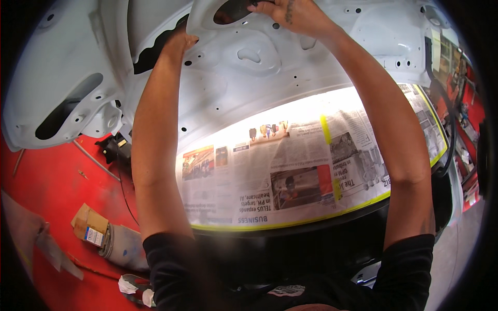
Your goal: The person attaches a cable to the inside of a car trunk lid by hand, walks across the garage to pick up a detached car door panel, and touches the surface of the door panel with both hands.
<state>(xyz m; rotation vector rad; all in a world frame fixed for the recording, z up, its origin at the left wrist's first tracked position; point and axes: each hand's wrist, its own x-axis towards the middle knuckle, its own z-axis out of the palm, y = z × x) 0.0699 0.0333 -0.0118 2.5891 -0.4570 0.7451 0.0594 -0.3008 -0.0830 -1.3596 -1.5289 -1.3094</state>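
Both my arms reach up to a large white-grey painted car body panel (259,54) with several cut-out openings and small holes. My left hand (185,40) is at the edge of a dark opening (153,54), most of its fingers hidden behind the metal. My right hand (290,13) is at the top of the picture, beside an oval opening (232,11). Its fingers are curled together at that opening's rim, with something small and dark at their tips that I cannot make out. Below the panel, newspaper sheets (244,181) edged with yellow tape (290,220) cover a wide surface.
A black curved edge (290,243) runs under the newspaper. On the red floor (57,181) at left are a cardboard box (92,225), a grey-white cylindrical container (124,246) and a dark cable (124,189). Cluttered shelving (464,88) stands at far right, past a black hose-like strip (450,119).
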